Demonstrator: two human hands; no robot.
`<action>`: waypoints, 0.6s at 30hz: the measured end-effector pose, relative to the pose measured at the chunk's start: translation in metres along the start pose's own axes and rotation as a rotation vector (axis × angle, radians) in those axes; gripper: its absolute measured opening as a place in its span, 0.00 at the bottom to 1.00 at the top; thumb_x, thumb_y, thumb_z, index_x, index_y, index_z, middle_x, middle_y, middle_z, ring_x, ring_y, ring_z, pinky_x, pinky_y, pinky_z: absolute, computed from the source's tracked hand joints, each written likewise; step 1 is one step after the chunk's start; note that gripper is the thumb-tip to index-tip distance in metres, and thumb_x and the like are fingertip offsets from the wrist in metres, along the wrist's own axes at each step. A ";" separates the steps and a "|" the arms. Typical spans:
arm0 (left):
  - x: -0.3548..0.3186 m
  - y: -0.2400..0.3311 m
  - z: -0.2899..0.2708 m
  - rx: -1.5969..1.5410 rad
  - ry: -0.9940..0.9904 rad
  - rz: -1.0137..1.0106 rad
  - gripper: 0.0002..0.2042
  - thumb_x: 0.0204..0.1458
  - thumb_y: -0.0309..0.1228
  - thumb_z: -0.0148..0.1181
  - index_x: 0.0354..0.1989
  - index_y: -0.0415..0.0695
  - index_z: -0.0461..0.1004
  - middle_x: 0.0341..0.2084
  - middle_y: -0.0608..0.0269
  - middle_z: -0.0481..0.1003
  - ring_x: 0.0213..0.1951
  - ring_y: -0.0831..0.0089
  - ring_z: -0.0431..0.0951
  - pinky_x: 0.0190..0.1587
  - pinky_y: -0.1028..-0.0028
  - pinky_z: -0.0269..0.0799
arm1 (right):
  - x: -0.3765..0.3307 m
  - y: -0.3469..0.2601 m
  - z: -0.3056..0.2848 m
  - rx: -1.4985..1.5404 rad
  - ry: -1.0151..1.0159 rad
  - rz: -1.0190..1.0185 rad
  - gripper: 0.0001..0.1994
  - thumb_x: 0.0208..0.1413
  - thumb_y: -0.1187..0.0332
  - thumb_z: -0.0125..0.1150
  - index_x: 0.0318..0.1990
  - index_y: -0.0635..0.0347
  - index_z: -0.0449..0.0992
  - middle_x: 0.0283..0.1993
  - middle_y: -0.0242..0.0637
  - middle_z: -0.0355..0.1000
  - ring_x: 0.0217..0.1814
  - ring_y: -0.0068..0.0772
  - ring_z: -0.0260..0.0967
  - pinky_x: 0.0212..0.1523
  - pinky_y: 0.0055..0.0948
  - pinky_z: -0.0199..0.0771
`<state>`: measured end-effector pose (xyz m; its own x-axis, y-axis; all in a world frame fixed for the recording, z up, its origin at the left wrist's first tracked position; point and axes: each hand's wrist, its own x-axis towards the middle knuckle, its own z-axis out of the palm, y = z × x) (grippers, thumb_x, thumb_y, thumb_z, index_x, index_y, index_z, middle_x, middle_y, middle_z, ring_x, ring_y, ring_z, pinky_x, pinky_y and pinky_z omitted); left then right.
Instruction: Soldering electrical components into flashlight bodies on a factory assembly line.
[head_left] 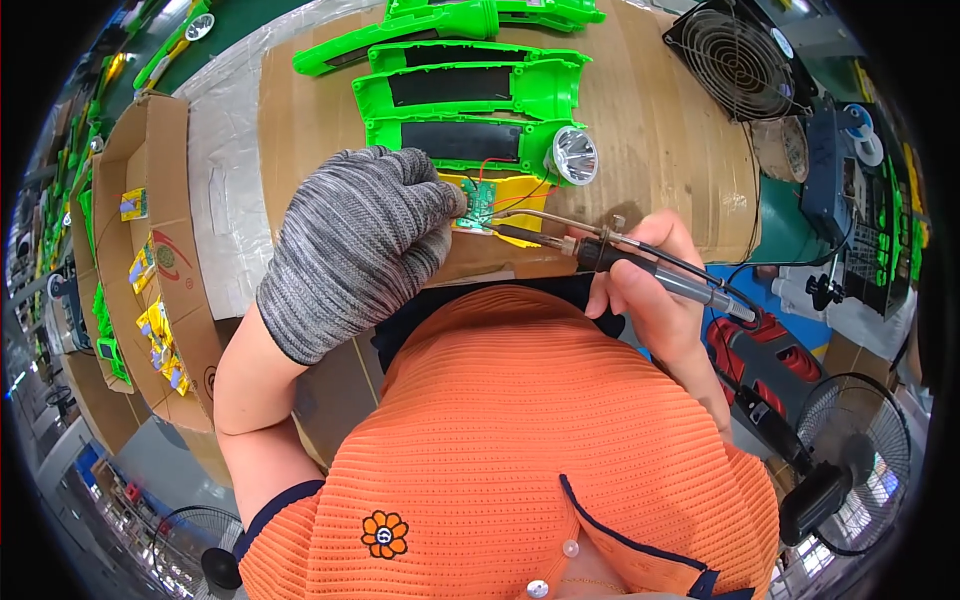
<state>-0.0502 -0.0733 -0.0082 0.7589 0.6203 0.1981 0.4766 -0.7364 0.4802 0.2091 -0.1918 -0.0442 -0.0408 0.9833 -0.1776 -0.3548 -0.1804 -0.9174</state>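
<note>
My right hand (655,290) grips a soldering iron (620,259) with a thin metal guide tube along its side. The iron's tip meets the lower edge of a small green circuit board (478,200), which lies on a yellow piece (522,192). Red and dark wires run from the board. In a grey knitted glove, my left hand (365,235) is closed at the board's left edge; its fingertips are partly hidden, so whether it pinches the board or a wire is unclear. Just beyond lies a green plastic housing (450,140) with a black panel and a round reflector lamp (574,155).
Several more green housings (460,88) lie in a row farther back on the cardboard sheet (640,120). A cardboard box (165,200) with small yellow-wrapped parts stands at left. At right are a square fan (735,55), a blue box-shaped unit (833,180) and a solder spool (862,135).
</note>
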 end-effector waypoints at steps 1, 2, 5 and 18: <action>0.001 0.000 0.000 0.009 -0.005 -0.007 0.09 0.42 0.25 0.64 0.35 0.43 0.78 0.27 0.57 0.73 0.32 0.56 0.76 0.36 0.60 0.72 | 0.000 0.000 0.001 -0.016 0.008 0.015 0.09 0.60 0.81 0.56 0.42 0.63 0.62 0.27 0.37 0.70 0.27 0.26 0.73 0.28 0.25 0.74; 0.001 0.001 0.001 0.018 -0.010 -0.013 0.09 0.42 0.25 0.64 0.35 0.43 0.78 0.27 0.57 0.73 0.32 0.56 0.76 0.36 0.60 0.71 | 0.000 0.001 0.000 -0.011 0.007 0.016 0.09 0.59 0.81 0.57 0.42 0.63 0.62 0.28 0.37 0.71 0.26 0.25 0.73 0.28 0.24 0.74; 0.002 0.006 -0.004 0.027 -0.070 -0.069 0.10 0.42 0.21 0.66 0.36 0.44 0.80 0.31 0.55 0.77 0.35 0.53 0.77 0.37 0.62 0.74 | 0.001 -0.001 0.004 -0.037 0.025 0.033 0.10 0.59 0.81 0.57 0.42 0.63 0.62 0.30 0.37 0.71 0.27 0.25 0.73 0.28 0.23 0.74; 0.003 0.003 -0.004 0.034 -0.073 -0.010 0.10 0.43 0.25 0.63 0.36 0.43 0.78 0.27 0.55 0.72 0.34 0.55 0.75 0.37 0.59 0.71 | 0.001 -0.001 0.005 -0.073 0.017 0.022 0.11 0.58 0.82 0.57 0.41 0.61 0.61 0.32 0.37 0.73 0.27 0.24 0.74 0.27 0.22 0.73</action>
<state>-0.0485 -0.0726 -0.0032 0.7838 0.6073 0.1299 0.4980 -0.7396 0.4528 0.2050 -0.1909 -0.0422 -0.0318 0.9785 -0.2039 -0.2852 -0.2044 -0.9364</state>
